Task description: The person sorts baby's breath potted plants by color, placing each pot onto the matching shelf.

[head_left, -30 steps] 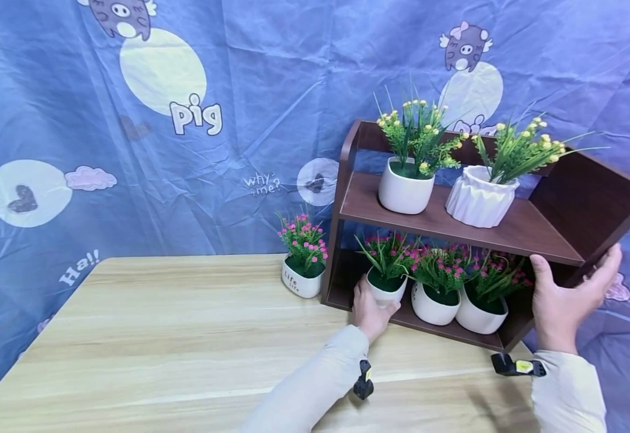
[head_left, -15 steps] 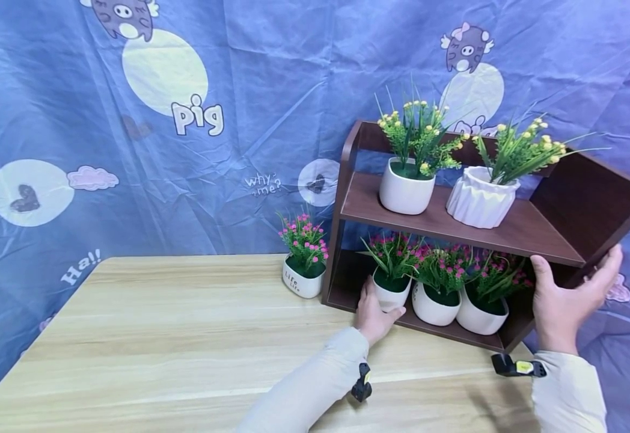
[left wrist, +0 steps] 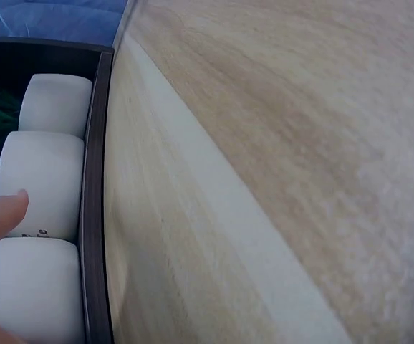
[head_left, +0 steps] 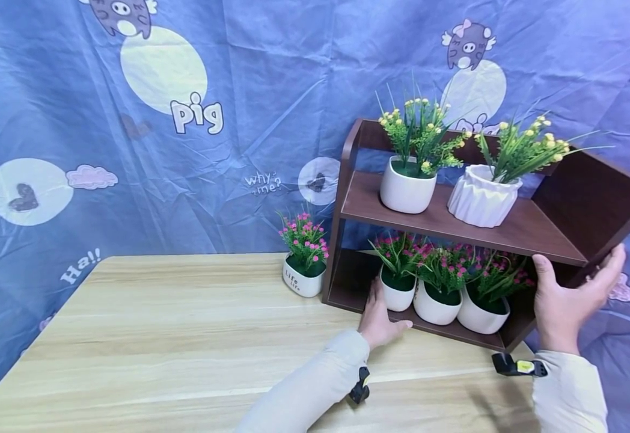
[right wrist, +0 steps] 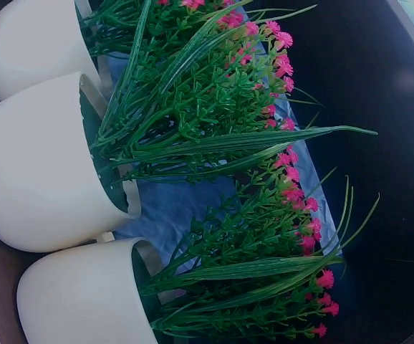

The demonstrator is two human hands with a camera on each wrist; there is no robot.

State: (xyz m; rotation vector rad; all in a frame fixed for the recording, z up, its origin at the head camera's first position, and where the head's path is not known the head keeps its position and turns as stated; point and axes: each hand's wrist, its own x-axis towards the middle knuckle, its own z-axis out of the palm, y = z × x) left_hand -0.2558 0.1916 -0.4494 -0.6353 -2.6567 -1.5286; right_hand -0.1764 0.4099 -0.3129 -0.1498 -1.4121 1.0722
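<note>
A dark brown two-tier shelf stands on the wooden table. Three white pots with pink flowers line its lower tier: a left pot, a middle pot and a right pot. My left hand lays its extended fingers along the left pot's left side, its thumb spread out in front. In the left wrist view, that thumb overlaps the middle of three pots. My right hand holds the shelf's right side panel, thumb at the front and fingers around the outside. The right wrist view shows pink-flowered plants sideways.
On the upper tier stand a smooth white pot and a pleated white pot, both with yellow flowers. Another pink-flowered pot sits on the table just left of the shelf. A blue printed cloth hangs behind.
The left pot on the lower tier has slid right, close against the middle pot. My left hand has moved right with it, its thumb coming away from the pot. The right hand stays in place.
</note>
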